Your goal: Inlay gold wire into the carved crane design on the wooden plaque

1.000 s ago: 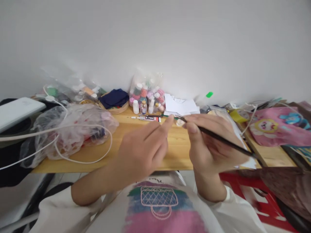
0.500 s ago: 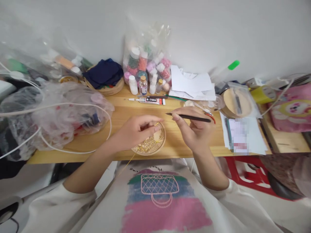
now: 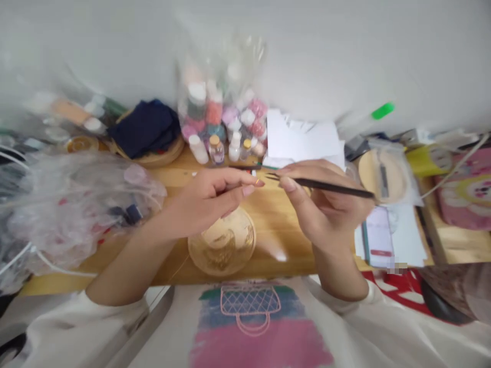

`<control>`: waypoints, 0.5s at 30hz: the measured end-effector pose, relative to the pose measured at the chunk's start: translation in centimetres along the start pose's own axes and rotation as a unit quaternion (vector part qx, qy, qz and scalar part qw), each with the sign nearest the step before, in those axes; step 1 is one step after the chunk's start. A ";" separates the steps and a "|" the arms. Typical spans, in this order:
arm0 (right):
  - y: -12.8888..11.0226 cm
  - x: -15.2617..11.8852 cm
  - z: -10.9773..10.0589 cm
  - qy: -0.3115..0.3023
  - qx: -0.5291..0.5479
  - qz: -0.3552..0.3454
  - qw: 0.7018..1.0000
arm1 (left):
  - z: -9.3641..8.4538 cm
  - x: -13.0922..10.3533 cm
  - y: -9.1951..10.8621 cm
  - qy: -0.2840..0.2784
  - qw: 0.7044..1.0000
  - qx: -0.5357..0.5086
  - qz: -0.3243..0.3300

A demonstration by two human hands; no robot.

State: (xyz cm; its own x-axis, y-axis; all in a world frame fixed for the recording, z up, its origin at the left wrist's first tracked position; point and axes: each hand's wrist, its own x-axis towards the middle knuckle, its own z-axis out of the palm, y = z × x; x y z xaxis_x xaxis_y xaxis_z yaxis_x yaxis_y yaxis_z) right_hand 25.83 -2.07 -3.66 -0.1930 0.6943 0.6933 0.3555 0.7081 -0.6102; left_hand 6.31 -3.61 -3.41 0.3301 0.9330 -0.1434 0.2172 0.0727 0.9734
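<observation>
Black tweezers (image 3: 333, 187) are in my right hand (image 3: 326, 204), their slightly parted tips pointing left toward my other hand. My left hand (image 3: 215, 197) is held in a loose pinch, palm side down, with thumb and index finger close together. A short gold strand (image 3: 258, 181) shows at its index fingertip, close to the tweezers' tips. Under this hand lies a round pale dish (image 3: 222, 255) with gold bits in it, blurred and partly covered by the fingers. A thin thread (image 3: 179, 268) trails from the dish toward my lap.
Behind my hands stand small bottles (image 3: 217, 150) and a clear bag of coloured jars (image 3: 213, 110). Crumpled plastic bags (image 3: 76, 199) fill the left side. White papers (image 3: 303, 140) lie at the back, a phone (image 3: 378, 235) at the right, and a wooden disc (image 3: 379, 176) beyond it.
Both hands have lifted away from the dish, which is now more visible. The tweezers' tips have come closer to my left fingertips. My view has shifted slightly.
</observation>
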 end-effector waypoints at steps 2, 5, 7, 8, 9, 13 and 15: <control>-0.9 1.7 -1.0 0.061 -0.029 -0.028 0.997 | -0.3 0.6 1.5 0.033 0.997 0.053 0.038; -2.3 3.3 -1.9 0.141 -0.079 -0.038 0.986 | -0.3 1.1 3.2 0.113 0.977 0.127 0.128; -2.9 3.7 -1.8 0.157 -0.079 -0.037 0.984 | 0.0 1.2 3.8 0.177 0.953 0.168 0.182; -3.0 3.7 -1.5 0.163 -0.073 -0.040 0.983 | 0.2 1.1 4.0 0.206 0.939 0.182 0.208; -3.1 3.7 -1.1 0.165 -0.064 -0.044 0.983 | 0.3 1.1 4.1 0.232 0.926 0.194 0.228; -3.0 3.6 0.4 0.150 -0.040 -0.054 0.986 | 0.8 0.6 4.1 0.260 0.904 0.229 0.251; -2.8 3.6 0.8 0.118 -0.042 -0.063 0.990 | 0.8 0.4 4.1 0.250 0.903 0.242 0.253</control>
State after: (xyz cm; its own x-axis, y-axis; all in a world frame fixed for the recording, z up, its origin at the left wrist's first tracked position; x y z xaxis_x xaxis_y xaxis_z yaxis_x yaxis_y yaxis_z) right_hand 23.45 -1.51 0.26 -0.0259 0.5449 0.8381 0.4192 0.7670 -0.4858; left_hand 8.03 -3.20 0.35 0.0698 0.8544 0.5148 0.5711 -0.4574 0.6816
